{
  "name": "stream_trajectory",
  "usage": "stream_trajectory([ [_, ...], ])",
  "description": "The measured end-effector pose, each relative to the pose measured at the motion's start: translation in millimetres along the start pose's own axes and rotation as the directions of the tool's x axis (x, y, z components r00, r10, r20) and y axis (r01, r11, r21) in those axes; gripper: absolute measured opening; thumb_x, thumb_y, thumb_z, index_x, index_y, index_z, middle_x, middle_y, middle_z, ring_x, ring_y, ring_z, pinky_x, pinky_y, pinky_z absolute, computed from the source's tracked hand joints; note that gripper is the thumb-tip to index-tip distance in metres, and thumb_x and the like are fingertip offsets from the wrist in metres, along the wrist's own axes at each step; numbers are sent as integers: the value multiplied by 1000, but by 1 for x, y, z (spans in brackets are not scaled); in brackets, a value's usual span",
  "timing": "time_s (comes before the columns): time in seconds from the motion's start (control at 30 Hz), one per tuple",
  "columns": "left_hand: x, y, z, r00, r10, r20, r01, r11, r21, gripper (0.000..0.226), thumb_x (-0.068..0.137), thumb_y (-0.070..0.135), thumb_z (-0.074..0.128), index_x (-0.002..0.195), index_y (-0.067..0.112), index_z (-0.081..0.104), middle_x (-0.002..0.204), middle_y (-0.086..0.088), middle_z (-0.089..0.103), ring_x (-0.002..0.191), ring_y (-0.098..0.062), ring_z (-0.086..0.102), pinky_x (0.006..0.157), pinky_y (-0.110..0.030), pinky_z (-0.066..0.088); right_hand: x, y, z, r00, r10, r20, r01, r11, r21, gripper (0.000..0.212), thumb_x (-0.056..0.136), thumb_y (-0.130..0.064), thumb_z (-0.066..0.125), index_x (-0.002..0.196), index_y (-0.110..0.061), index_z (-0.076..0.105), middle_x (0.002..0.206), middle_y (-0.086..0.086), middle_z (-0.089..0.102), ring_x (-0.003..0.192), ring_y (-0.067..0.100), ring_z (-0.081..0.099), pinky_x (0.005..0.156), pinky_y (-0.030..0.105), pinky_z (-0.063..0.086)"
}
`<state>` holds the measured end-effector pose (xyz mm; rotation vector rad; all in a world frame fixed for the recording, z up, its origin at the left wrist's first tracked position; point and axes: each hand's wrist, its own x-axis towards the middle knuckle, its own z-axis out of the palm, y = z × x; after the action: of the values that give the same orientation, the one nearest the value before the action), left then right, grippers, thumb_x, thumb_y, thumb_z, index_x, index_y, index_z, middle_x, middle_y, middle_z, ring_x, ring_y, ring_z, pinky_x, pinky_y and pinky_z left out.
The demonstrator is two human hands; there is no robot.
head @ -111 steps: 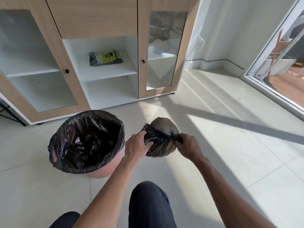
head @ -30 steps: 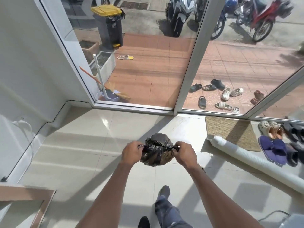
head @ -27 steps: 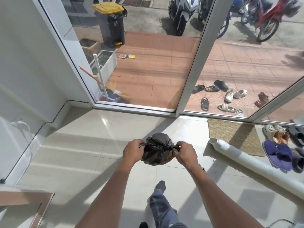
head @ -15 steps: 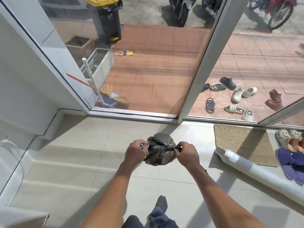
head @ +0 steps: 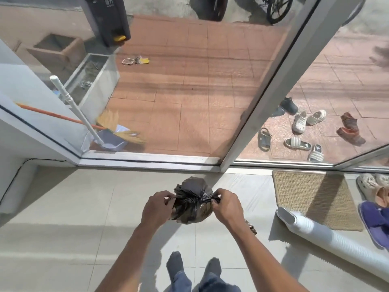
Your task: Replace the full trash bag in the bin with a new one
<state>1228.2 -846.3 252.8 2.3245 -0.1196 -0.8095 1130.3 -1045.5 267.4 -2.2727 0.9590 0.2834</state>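
A small, full black trash bag (head: 192,199) hangs in front of me above the pale floor tiles, its neck gathered and twisted. My left hand (head: 156,209) pinches the gathered plastic on the bag's left side. On the right side, my right hand (head: 227,207) pinches the other end of the twist. Both ends are pulled apart sideways. The bin is out of view.
A glass wall with a grey frame post (head: 271,95) stands just ahead. A woven doormat (head: 311,192), a white ribbed hose (head: 328,237) and slippers (head: 374,216) lie at the right. Outside are a broom (head: 63,118), a dustpan, a dark wheelie bin (head: 109,20) and several shoes.
I have turned away from the cabinet and the lined bin and walked up to the glass wall. Both hands have stayed on the bag, pulling its twisted neck.
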Motion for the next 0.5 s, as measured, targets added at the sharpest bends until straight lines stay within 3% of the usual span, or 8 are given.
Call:
stream_trajectory([
  [0.2,103,-15,32,999,-30,-16,29,997,-70,10,84,35,59,85,31,69,70,8,69,60,-16,63,57,-29,50,105,18,47,1000,-22,-1,22,1000,5,17,78,-19,56,90,-19,69,83,5,72,81,32,64,61,31,47],
  [0.37,179,-47,70,996,-85,-40,83,995,-48,10,89,32,63,95,28,70,81,-1,72,68,-25,69,71,-35,58,176,40,97,998,-52,42,52,999,0,14,80,-17,56,90,-17,67,86,1,71,79,26,64,63,35,55],
  [0.5,231,-70,102,995,-73,-65,69,995,-72,7,89,27,64,91,25,71,62,7,64,64,-22,65,73,-36,58,228,58,134,992,-89,84,96,993,-75,19,84,-16,55,99,-18,68,97,0,72,94,24,64,72,32,51],
])
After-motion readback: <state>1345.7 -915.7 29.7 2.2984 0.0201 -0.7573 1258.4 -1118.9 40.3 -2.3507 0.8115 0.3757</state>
